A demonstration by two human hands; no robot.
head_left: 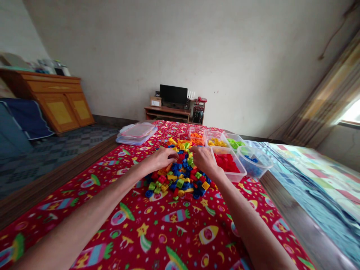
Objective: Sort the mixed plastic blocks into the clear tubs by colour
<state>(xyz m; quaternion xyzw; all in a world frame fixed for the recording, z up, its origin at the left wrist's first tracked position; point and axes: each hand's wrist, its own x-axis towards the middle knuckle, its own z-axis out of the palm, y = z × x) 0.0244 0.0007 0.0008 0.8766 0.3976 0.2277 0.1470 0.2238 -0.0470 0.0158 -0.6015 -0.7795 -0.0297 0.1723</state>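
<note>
A mixed pile of building blocks (180, 174) in red, blue, yellow, green and orange lies on the red patterned cloth (157, 232). My left hand (163, 157) reaches in at the pile's left side, thumb and fingers slightly apart over the blocks, and I see nothing held. At the right side of the heap, my right hand (203, 158) is curled with its fingertips down among the blocks. Whatever it may be gripping is hidden. Just right of that hand stands a clear box of red blocks (229, 164).
Beyond the pile are clear boxes with orange blocks (197, 135), yellow blocks (217, 142) and green blocks (235, 143). A round tub (261, 167) holds blue blocks. Stacked plastic lids (137, 133) lie at the far left. A bed (323, 180) adjoins the table's right edge.
</note>
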